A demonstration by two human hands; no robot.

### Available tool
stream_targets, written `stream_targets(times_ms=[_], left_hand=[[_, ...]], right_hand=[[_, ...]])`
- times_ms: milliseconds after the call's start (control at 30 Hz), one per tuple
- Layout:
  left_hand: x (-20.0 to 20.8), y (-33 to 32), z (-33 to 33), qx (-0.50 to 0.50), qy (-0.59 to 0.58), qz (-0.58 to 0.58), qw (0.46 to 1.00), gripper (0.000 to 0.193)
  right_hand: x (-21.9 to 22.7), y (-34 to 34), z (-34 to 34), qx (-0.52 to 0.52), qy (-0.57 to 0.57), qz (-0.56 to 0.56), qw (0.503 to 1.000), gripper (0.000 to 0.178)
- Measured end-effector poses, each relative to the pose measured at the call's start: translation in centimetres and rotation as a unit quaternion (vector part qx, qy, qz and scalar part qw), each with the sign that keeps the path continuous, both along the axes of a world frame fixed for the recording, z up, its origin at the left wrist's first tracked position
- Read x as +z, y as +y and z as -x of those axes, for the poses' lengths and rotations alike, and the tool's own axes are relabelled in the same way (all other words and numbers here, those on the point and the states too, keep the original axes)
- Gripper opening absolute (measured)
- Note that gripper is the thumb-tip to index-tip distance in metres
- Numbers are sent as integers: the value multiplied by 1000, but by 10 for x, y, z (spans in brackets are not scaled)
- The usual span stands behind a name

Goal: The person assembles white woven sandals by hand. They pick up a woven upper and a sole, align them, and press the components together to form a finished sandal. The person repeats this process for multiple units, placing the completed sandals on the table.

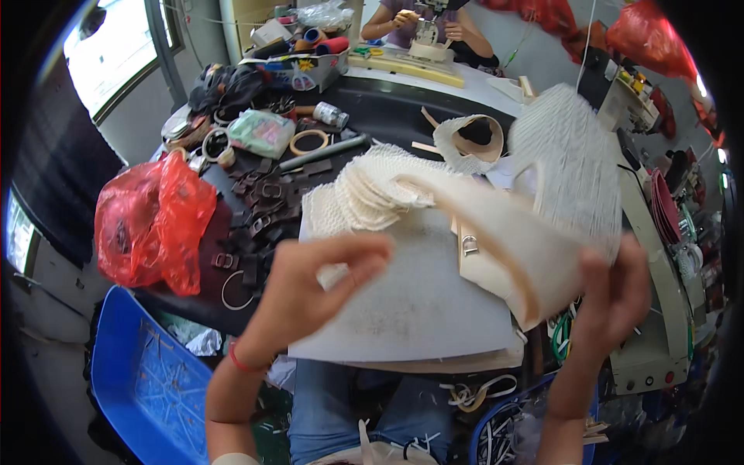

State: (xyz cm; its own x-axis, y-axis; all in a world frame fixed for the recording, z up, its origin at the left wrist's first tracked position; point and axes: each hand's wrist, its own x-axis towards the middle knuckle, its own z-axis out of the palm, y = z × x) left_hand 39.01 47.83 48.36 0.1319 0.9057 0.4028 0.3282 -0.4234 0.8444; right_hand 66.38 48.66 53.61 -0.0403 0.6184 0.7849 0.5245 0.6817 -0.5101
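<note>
My right hand (616,291) is closed on the right end of a curved cream panel (488,221) of leather-like sheet with a tan edge. The panel is blurred by motion and lifted over the right side of the work board (411,287). My left hand (322,275) hovers above the board's left side, thumb and forefinger curved toward each other with a gap and nothing visible between them. Beyond it lies a fanned stack of cream woven-textured pieces (372,186). Under the panel, a cream piece with a metal buckle (470,244) partly shows.
Dark straps with buckles (260,201) and a red plastic bag (155,221) lie to the left. A blue bin (167,380) stands below. Pleated pale material (570,155) rises at the right, beside a machine bed (647,349). Across the table another person (426,31) works at a machine.
</note>
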Motion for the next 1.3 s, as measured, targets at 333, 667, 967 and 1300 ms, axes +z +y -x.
stream_targets(times_ms=[333, 667, 967, 1300], left_hand=[[-80, 237, -10, -170, 382, 104, 902, 38], [-71, 191, 26, -233, 307, 97, 918, 20], [-24, 105, -12, 183, 300, -336, 874, 11], [-70, -52, -55, 14, -132, 183, 974, 15]], right_hand=[[-36, 333, -43, -141, -393, -34, 908, 43], [-101, 153, -29, 71, -172, 178, 966, 18], [-115, 42, -3, 51, -96, 122, 987, 26], [-121, -24, 55, 151, 77, 205, 964, 21]])
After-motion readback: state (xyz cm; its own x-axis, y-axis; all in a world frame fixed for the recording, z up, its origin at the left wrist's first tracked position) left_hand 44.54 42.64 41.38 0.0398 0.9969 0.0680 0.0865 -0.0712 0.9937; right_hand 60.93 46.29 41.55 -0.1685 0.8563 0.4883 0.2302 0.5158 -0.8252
